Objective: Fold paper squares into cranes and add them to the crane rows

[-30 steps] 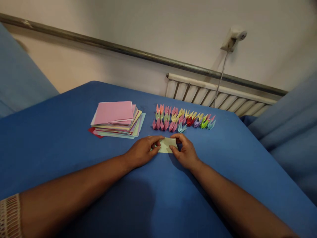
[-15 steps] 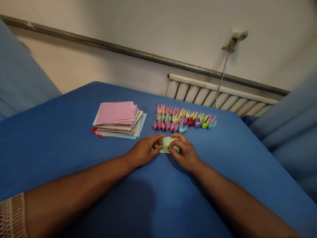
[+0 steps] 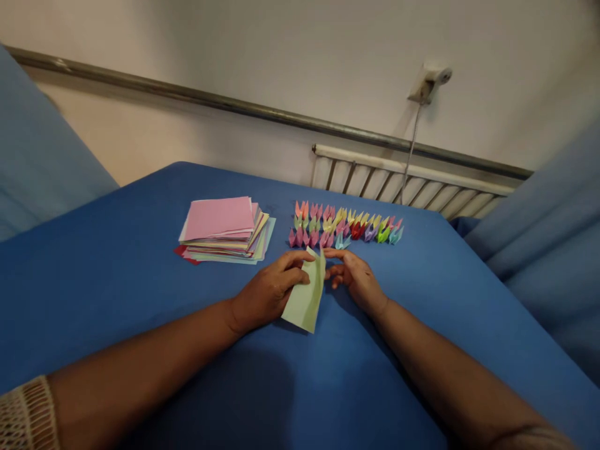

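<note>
A pale green sheet of paper (image 3: 304,299) with a raised fold along its right side slants down toward me over the blue table. My left hand (image 3: 272,284) pinches its upper left edge, with the thumb on top. Beside the raised right edge is my right hand (image 3: 356,278), its fingers apart and curved; the index fingertip is at the paper's top corner, and whether it presses there I cannot tell. Just beyond both hands, small folded paper cranes (image 3: 327,239) in many colours stand in rows.
A thick stack of coloured paper (image 3: 220,217), pink on top, lies to the left on the blue-covered table (image 3: 225,387). Behind are a wall rail (image 3: 262,112), a radiator (image 3: 360,178) and a socket with a cord (image 3: 424,87). Blue curtains (image 3: 539,244) hang at both sides.
The green paper has turned from lying crosswise to pointing toward me, and its fold has opened partly. My right hand has loosened its pinch; my left still holds the paper.
</note>
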A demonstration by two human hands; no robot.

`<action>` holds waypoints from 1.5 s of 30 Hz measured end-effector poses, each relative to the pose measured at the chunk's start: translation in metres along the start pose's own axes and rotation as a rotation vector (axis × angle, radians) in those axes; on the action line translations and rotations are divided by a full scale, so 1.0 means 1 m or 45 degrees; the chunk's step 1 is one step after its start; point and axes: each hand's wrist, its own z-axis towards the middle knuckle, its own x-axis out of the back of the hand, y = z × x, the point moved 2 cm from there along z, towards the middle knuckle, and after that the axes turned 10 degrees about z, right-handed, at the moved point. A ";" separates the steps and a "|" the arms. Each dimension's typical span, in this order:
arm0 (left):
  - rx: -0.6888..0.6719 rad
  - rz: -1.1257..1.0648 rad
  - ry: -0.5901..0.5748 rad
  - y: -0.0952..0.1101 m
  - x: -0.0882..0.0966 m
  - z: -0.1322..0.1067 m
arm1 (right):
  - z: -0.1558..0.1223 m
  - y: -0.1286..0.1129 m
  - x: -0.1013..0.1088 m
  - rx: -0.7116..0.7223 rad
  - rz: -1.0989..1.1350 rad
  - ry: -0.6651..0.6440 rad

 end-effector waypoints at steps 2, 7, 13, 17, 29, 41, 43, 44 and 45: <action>-0.006 0.005 -0.045 0.003 0.001 -0.002 | 0.001 0.002 0.000 0.018 -0.165 -0.054; 0.041 0.132 -0.133 -0.001 0.003 -0.014 | -0.011 -0.015 -0.015 0.445 -0.912 -0.051; 0.096 0.272 -0.174 -0.008 0.013 -0.033 | -0.025 -0.021 -0.033 0.574 -1.290 -0.515; 0.073 0.334 -0.225 -0.010 0.015 -0.033 | -0.021 -0.013 -0.026 0.508 -1.295 -0.502; 0.144 0.119 -0.324 -0.037 0.008 -0.034 | -0.018 -0.020 -0.020 0.264 -1.178 -0.657; 0.410 0.234 -0.273 -0.044 0.003 -0.024 | -0.006 -0.011 0.000 0.035 -1.049 -0.224; 0.443 0.278 -0.253 -0.044 0.001 -0.025 | -0.007 -0.016 -0.001 0.169 -1.144 -0.009; 0.467 0.293 -0.246 -0.045 0.000 -0.026 | -0.009 -0.020 -0.005 0.269 -1.189 0.058; 0.487 0.305 -0.238 -0.045 0.000 -0.026 | -0.013 -0.022 -0.011 0.366 -1.238 0.052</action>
